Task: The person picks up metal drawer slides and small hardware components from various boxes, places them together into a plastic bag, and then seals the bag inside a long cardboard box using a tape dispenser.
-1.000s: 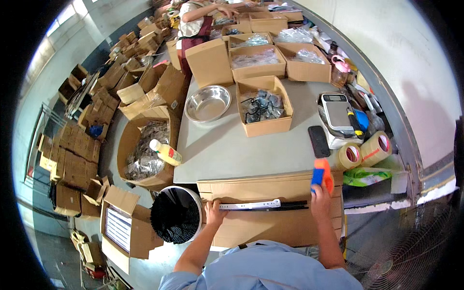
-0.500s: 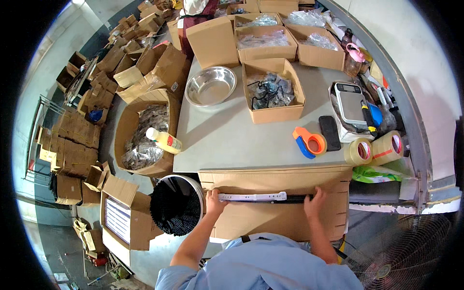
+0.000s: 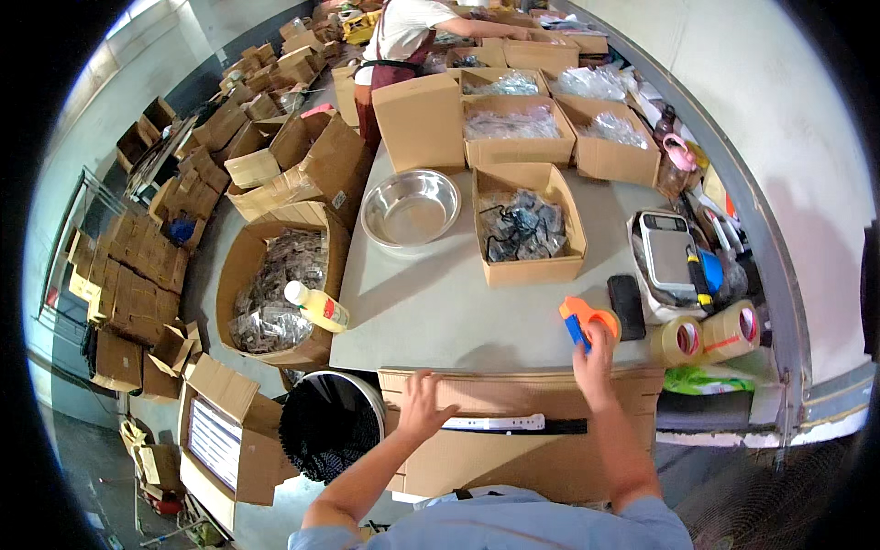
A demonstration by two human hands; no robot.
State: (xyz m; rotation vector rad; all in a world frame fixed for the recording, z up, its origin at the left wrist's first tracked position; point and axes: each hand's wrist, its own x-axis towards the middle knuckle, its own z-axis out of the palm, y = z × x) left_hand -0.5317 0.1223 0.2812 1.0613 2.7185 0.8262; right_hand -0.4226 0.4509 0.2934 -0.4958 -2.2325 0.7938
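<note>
My left hand is open, its fingers spread over the flat cardboard, beside the left end of a white strip with holes. That strip lies across the cardboard, and long black strips show from under its right end. My right hand is closed round an orange and blue tape dispenser at the near right of the grey table; its fingers partly cover the dispenser.
A black phone, a scale and tape rolls lie to the right. A steel bowl and a box of small bagged parts stand farther back. A bucket holds black rods. Another person works beyond.
Both hands have left the strips. My right hand has moved forward onto the tape dispenser and gripped it; my left hand has opened. The view has shifted, showing more of the other person.
</note>
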